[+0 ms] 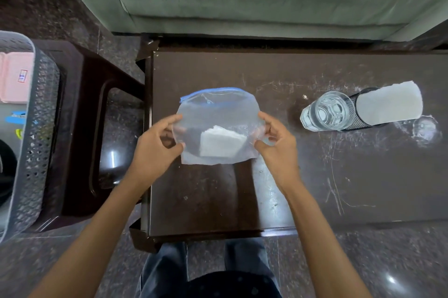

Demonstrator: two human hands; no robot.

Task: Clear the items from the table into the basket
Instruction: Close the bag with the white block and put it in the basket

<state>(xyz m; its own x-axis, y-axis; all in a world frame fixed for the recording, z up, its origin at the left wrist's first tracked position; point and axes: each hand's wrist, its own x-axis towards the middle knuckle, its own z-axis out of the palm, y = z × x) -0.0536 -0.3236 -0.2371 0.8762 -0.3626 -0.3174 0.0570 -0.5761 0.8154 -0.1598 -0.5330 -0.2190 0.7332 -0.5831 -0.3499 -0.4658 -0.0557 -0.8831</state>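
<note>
Here we hold the clear zip bag (215, 125) over the surface (315, 176), left hand (155, 147) pinching its left edge, right hand (276, 142) its right, long axis crosswise; the basket (36, 103) lies well off left, nearer the left hand.

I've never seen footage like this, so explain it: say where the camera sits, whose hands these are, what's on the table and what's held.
No machine here: one camera worn on a person's head looks down at their bare hands. The left hand and right hand each grip a side of a clear zip bag with a blue seal, over the dark table; a folded white pad lies inside it. On the table stand a drinking glass and, beside it, a black mesh holder with white paper in it. The grey basket sits to the left on a stool, with a pink box inside.
</note>
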